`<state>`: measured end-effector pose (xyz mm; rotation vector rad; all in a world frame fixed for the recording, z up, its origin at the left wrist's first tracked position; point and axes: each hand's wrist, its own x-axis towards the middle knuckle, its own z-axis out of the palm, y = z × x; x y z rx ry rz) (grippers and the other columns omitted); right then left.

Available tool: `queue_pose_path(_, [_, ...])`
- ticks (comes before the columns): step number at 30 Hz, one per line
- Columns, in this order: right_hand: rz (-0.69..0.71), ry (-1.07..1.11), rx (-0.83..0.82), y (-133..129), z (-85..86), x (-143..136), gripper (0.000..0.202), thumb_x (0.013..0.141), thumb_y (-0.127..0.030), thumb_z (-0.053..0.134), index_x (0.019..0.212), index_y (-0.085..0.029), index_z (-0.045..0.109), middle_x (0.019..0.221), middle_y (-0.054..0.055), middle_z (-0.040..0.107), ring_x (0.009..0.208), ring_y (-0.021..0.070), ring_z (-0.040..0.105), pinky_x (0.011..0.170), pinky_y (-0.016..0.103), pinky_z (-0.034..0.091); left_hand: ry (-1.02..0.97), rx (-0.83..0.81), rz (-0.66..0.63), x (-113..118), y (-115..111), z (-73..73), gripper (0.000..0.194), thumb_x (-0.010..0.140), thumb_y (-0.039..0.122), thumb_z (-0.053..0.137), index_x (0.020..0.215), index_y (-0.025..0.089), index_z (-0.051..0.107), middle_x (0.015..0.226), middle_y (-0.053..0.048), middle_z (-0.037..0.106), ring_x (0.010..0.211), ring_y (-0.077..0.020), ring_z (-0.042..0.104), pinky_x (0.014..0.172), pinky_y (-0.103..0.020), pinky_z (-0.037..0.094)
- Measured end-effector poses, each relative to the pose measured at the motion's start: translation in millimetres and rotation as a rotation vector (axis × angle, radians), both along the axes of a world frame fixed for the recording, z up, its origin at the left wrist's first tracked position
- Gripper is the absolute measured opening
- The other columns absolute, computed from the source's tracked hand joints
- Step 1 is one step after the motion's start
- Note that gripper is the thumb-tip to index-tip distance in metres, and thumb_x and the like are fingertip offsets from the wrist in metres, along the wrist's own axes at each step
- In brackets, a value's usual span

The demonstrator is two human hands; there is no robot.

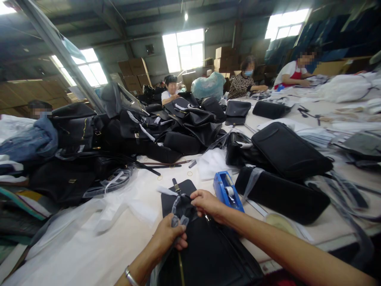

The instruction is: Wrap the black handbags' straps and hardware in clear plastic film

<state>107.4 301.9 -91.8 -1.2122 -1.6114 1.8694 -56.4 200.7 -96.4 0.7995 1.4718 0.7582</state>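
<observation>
A black bag (214,254) lies in front of me, its flap (186,186) spread away from me on the table. My left hand (170,234) is closed on a strap (175,206) wrapped in clear plastic, at the left side of the bag. Over the bag's upper part, my right hand (205,203) pinches with thumb and fingertips near the dark end of that strap. What exactly sits between those fingertips is too small to make out. A brass-coloured zip (181,264) runs down the bag below my left hand.
A blue tape dispenser (228,191) stands just right of my right hand, beside black bags (282,194). Thin white wrapping sheet (98,238) covers the table at left. A large heap of black bags (178,127) rises ahead. Several co-workers (242,85) sit around the table.
</observation>
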Motion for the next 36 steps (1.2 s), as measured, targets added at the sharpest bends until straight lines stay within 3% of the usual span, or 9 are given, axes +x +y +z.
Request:
queue_pose_path(5, [0.204, -0.127, 0.195, -6.3, -2.4, 3.1, 0.018, 0.073, -0.027, 0.068, 0.084, -0.016, 0.059, 0.066, -0.004, 0.056, 0.045, 0.0077, 0.051, 0.039, 0.017, 0.039, 0.012, 0.0, -0.003, 0.5, 0.8, -2.0, 0.032, 0.074, 0.033, 0.066, 0.088, 0.02, 0.042, 0.062, -0.001, 0.067, 0.048, -0.0159, 0.064, 0.043, -0.022, 0.047])
queue_pose_path(10, [0.363, -0.272, 0.282, -8.2, -13.3, -5.5, 0.013, 0.08, -0.027, 0.061, 0.087, -0.016, 0.061, 0.071, -0.002, 0.06, 0.049, 0.0089, 0.053, 0.044, 0.019, 0.041, 0.031, 0.007, -0.022, 0.9, 2.0, -1.2, 0.028, 0.075, 0.027, 0.063, 0.091, 0.019, 0.042, 0.061, 0.0, 0.067, 0.048, -0.0161, 0.065, 0.045, -0.024, 0.048])
queue_pose_path(14, [0.343, -0.309, 0.413, -6.3, -12.0, -2.4, 0.013, 0.079, -0.029, 0.063, 0.084, -0.017, 0.064, 0.081, 0.001, 0.061, 0.07, 0.0134, 0.058, 0.062, 0.023, 0.045, 0.02, 0.009, -0.049, -2.3, 2.6, 0.6, 0.031, 0.074, 0.032, 0.066, 0.089, 0.019, 0.042, 0.063, -0.002, 0.067, 0.051, -0.0162, 0.065, 0.046, -0.024, 0.048])
queue_pose_path(19, [0.229, -0.42, 0.723, -10.3, 6.5, 4.0, 0.011, 0.076, -0.026, 0.064, 0.082, -0.018, 0.068, 0.102, 0.007, 0.057, 0.096, 0.0201, 0.054, 0.081, 0.03, 0.041, 0.006, -0.023, -0.108, -6.5, 2.4, 10.1, 0.034, 0.077, 0.042, 0.065, 0.087, 0.019, 0.042, 0.065, -0.004, 0.069, 0.053, -0.017, 0.066, 0.048, -0.025, 0.048])
queue_pose_path(22, [0.274, -0.394, 0.586, -3.1, 12.1, 1.7, 0.01, 0.071, -0.025, 0.067, 0.079, -0.019, 0.07, 0.107, 0.006, 0.061, 0.102, 0.0211, 0.054, 0.086, 0.029, 0.04, 0.017, -0.055, -0.144, -9.0, 2.3, 19.7, 0.037, 0.083, 0.053, 0.055, 0.088, 0.019, 0.042, 0.069, -0.007, 0.072, 0.056, -0.0181, 0.068, 0.051, -0.026, 0.048])
queue_pose_path(26, [0.342, -0.364, 0.336, 15.8, 8.6, -2.1, 0.009, 0.068, -0.024, 0.069, 0.075, -0.019, 0.07, 0.076, -0.002, 0.067, 0.075, 0.0141, 0.06, 0.064, 0.02, 0.042, 0.015, -0.087, -0.155, -15.6, 3.3, 25.5, 0.038, 0.089, 0.057, 0.041, 0.087, 0.019, 0.041, 0.07, -0.01, 0.073, 0.056, -0.0173, 0.067, 0.052, -0.026, 0.048])
queue_pose_path(31, [0.289, -0.404, 0.203, 33.6, 0.9, -3.8, 0.008, 0.062, -0.022, 0.071, 0.069, -0.018, 0.068, 0.064, -0.003, 0.063, 0.064, 0.0119, 0.057, 0.051, 0.017, 0.038, -0.009, -0.103, -0.162, -20.2, 7.7, 22.4, 0.035, 0.09, 0.054, 0.04, 0.086, 0.019, 0.041, 0.074, -0.012, 0.074, 0.059, -0.0182, 0.068, 0.054, -0.027, 0.047])
queue_pose_path(36, [0.333, -0.402, 0.063, 48.3, -8.4, -7.3, 0.009, 0.062, -0.016, 0.067, 0.06, -0.017, 0.059, 0.055, -0.004, 0.057, 0.054, 0.0106, 0.057, 0.051, 0.018, 0.042, 0.008, -0.118, -0.202, -13.2, 15.6, 23.4, 0.032, 0.089, 0.052, 0.042, 0.087, 0.019, 0.041, 0.075, -0.012, 0.074, 0.06, -0.0175, 0.068, 0.054, -0.026, 0.046])
